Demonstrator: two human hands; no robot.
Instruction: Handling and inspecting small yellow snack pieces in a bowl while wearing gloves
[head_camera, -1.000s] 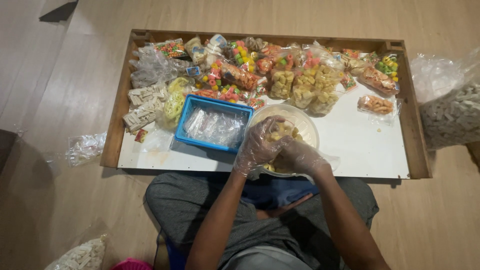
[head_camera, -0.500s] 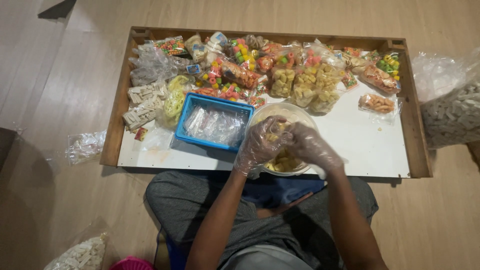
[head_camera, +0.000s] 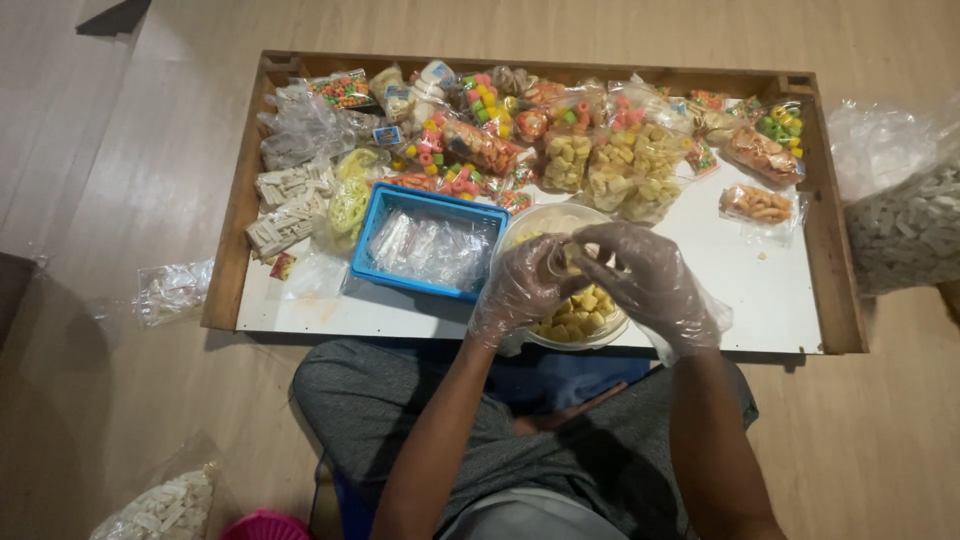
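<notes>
Both hands gloved in thin clear plastic, working together over the round bowl (head_camera: 585, 325) of yellow square snacks. My left hand (head_camera: 520, 290) and right hand (head_camera: 650, 280) were closed together on a small clear bag (head_camera: 562, 262), fingertips pinching it from both sides just above the bowl. Contents of the small bag: couldn't tell, too hidden by the gloves.

Bowl sat at the near edge of the white tray table (head_camera: 760, 300), right in front of my lap. Blue plastic bin (head_camera: 430, 245) with empty clear bags was just beside the bowl, on my left. Filled packs of yellow snacks (head_camera: 610, 170) and mixed coloured snacks (head_camera: 470, 140) were piled along the far side of the tray. One packed orange snack bag (head_camera: 757, 203) lay apart to the right. A big sack of white pieces (head_camera: 905, 220) stood off the tray, on the floor to the right.
</notes>
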